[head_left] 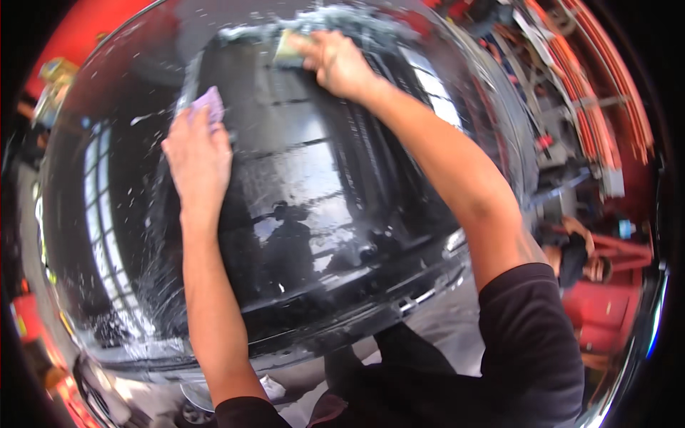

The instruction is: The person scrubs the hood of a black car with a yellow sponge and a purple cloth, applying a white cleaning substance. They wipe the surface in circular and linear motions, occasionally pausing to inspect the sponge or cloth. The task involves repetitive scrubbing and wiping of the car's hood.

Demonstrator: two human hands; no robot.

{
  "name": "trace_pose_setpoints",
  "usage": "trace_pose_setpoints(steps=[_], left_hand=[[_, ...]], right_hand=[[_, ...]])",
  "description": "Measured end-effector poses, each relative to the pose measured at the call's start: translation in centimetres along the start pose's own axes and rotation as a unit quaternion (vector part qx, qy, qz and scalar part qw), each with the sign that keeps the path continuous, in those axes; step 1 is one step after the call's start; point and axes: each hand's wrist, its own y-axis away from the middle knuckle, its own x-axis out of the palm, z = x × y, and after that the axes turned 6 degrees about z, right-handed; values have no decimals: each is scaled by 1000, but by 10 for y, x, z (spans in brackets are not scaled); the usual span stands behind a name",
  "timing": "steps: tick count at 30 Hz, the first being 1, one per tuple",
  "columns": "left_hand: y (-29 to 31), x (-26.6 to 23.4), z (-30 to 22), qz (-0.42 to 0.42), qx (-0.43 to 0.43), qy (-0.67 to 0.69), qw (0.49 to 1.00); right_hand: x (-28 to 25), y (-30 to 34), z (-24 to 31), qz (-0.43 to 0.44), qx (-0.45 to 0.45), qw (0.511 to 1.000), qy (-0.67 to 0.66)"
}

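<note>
Both arms reach forward over a wet, glossy black car panel [242, 178]. My left hand [200, 153] is closed on a flat lilac pad [209, 105] and rests on the panel's left part. Farther ahead and to the right, my right hand [342, 65] grips a pale yellow block [288, 48], flat against the surface. The block looks like a sponge, though motion blurs it. Whitish suds [357, 20] lie in a band along the far side, beyond my right hand. Streaks of liquid and drops run across the black surface, which mirrors windows and a figure.
At the right stand red racks [585, 93] with assorted gear. Another person [574, 253] is behind my right elbow, near a red cabinet [606, 314]. The panel's near edge [342, 314] curves in front of my body, with the grey floor [457, 328] below it.
</note>
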Motion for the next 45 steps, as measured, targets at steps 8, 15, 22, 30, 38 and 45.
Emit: trace_pose_setpoints(steps=[8, 15, 22, 30, 38, 45], left_hand=[[5, -20, 21, 12, -131, -19, 991], [5, -17, -1, 52, -129, -42, 989], [8, -13, 16, 45, -107, -36, 993], [3, -13, 1, 54, -73, -66, 994], [2, -9, 32, 57, -33, -57, 996], [-9, 6, 38, 70, -39, -77, 994]], right_hand=[[-49, 144, 108, -2, -60, 996, -66], [-26, 60, 39, 54, -117, 991, -39], [25, 17, 43, -33, -38, 999, -19], [-94, 193, 67, 113, -77, 990, -45], [-25, 95, 65, -9, 99, 995, 2], [-144, 289, 154, -78, 160, 979, -94]])
